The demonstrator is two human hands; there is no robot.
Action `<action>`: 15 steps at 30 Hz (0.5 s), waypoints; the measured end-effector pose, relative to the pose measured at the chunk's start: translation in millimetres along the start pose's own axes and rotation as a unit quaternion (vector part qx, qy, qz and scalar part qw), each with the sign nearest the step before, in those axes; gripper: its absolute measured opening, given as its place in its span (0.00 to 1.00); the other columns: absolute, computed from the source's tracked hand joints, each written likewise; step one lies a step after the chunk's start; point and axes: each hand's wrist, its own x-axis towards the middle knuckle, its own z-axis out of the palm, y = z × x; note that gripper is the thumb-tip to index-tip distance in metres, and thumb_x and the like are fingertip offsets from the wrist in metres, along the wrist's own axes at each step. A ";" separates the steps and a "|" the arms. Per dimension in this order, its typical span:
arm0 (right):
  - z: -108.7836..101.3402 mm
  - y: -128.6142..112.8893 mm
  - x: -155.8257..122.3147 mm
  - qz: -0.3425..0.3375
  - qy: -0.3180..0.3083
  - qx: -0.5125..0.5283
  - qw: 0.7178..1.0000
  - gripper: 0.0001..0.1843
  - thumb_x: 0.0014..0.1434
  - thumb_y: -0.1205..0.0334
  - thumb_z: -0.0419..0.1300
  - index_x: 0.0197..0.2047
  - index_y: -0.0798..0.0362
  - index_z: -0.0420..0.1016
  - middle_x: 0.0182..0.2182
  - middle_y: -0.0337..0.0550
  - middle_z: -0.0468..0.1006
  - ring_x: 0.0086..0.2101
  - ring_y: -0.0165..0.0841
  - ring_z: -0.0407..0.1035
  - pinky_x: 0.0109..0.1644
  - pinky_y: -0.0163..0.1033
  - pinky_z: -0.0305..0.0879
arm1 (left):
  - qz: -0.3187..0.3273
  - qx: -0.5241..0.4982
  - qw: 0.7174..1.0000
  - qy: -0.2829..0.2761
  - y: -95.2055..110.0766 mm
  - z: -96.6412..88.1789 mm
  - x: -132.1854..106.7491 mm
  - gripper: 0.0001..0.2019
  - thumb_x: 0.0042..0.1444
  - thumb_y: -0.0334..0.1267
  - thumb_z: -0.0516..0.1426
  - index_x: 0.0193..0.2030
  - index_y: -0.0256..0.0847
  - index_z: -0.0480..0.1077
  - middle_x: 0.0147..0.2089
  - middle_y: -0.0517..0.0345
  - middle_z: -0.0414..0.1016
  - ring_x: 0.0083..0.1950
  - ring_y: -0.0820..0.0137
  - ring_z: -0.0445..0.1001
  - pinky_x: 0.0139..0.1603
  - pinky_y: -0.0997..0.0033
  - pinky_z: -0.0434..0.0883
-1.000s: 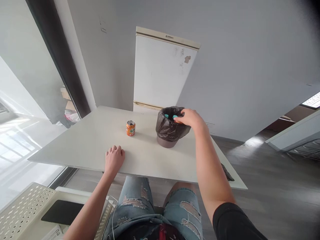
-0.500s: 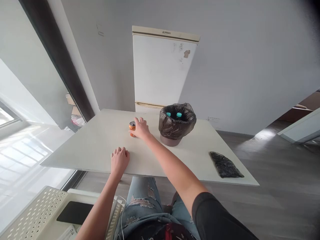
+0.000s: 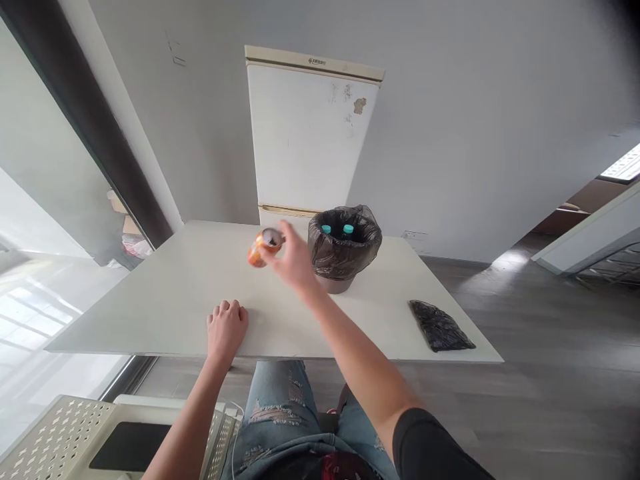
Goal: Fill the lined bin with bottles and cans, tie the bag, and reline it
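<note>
"Two caps (image 3: 348,229) show; the bag (image 3: 345,259) hides the rest."

"And the blurry can (image 3: 257,251)?"

"Right hand (image 3: 296,261) grips it, tipped, above the white table (image 3: 155,300). Left hand (image 3: 227,328) rests there; can't tell if clenched. Fridge (image 3: 307,140) behind."

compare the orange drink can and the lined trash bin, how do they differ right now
The orange drink can is tilted in the right hand, while the trash bin stands upright on the table. The can is much smaller than the bin. The can is bright orange, whereas the bin is dull brown beneath its dark plastic liner. Both have an opening at the top.
</note>
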 end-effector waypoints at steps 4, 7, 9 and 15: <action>-105.3 11.2 -6.1 0.027 0.189 -0.113 0.975 0.33 0.72 0.46 0.51 0.74 0.53 0.55 0.68 0.58 0.67 0.66 0.47 0.66 0.65 0.48 0.67 | 0.004 -0.002 1.000 0.007 -3.4 4.3 0.4 0.16 0.72 0.38 0.43 0.38 0.43 0.70 0.44 0.43 0.75 0.49 0.52 0.73 0.47 0.57 0.63; -157.2 41.6 -2.0 0.095 0.195 -0.173 0.961 0.31 0.70 0.50 0.55 0.72 0.51 0.59 0.65 0.59 0.71 0.62 0.49 0.69 0.62 0.51 0.69 | 0.007 0.002 1.000 0.013 -4.8 6.7 1.2 0.16 0.72 0.39 0.44 0.37 0.43 0.69 0.44 0.44 0.74 0.48 0.53 0.72 0.48 0.57 0.63; -172.4 64.9 2.2 0.130 0.131 -0.173 0.967 0.28 0.67 0.52 0.60 0.67 0.48 0.66 0.59 0.56 0.77 0.55 0.48 0.73 0.57 0.49 0.70 | 0.006 0.003 1.000 0.012 -4.7 7.7 1.5 0.16 0.72 0.40 0.44 0.36 0.43 0.67 0.43 0.45 0.74 0.48 0.53 0.72 0.48 0.57 0.63; -173.9 100.4 13.4 0.199 -0.070 -0.179 0.961 0.30 0.61 0.43 0.66 0.64 0.42 0.73 0.53 0.51 0.81 0.49 0.46 0.76 0.46 0.43 0.71 | -0.004 -0.005 1.000 0.014 -5.3 5.3 0.6 0.15 0.71 0.40 0.44 0.34 0.44 0.65 0.41 0.46 0.75 0.48 0.53 0.73 0.48 0.56 0.64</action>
